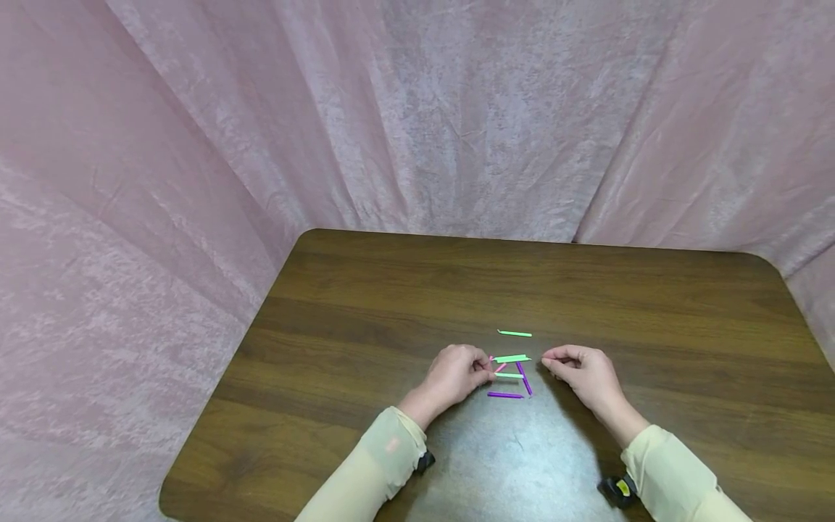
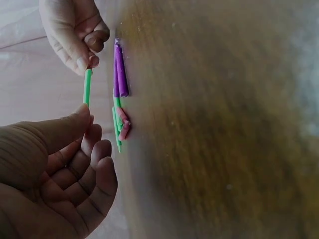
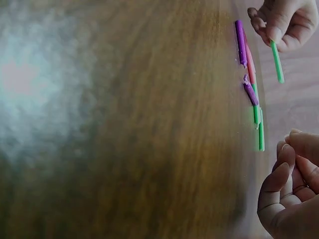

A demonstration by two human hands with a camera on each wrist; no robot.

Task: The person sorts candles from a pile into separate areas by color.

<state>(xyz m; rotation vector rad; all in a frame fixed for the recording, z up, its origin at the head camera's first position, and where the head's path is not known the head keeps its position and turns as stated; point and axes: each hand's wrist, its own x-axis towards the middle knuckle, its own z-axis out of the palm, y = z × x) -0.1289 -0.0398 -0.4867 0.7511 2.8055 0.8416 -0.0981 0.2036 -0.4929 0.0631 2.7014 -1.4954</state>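
My left hand (image 1: 454, 373) pinches one end of a thin green stick (image 2: 87, 87) between thumb and index finger, its other end pointing toward my right hand. My right hand (image 1: 587, 373) is to the right of the sticks, with curled fingers and the thumb tip against the index finger. Nothing shows in its fingertips, and in the right wrist view a gap separates it from the green stick (image 3: 277, 62). Around the left fingertips are pink pieces (image 2: 124, 130), partly hidden in the head view, and a slanted purple stick (image 1: 525, 380).
A separate green stick (image 1: 515, 333) lies farther back on the brown wooden table (image 1: 391, 290). Nearer the front, a purple stick (image 1: 505, 395) lies crosswise. Pink curtains (image 1: 457, 123) hang behind the table and at its left side.
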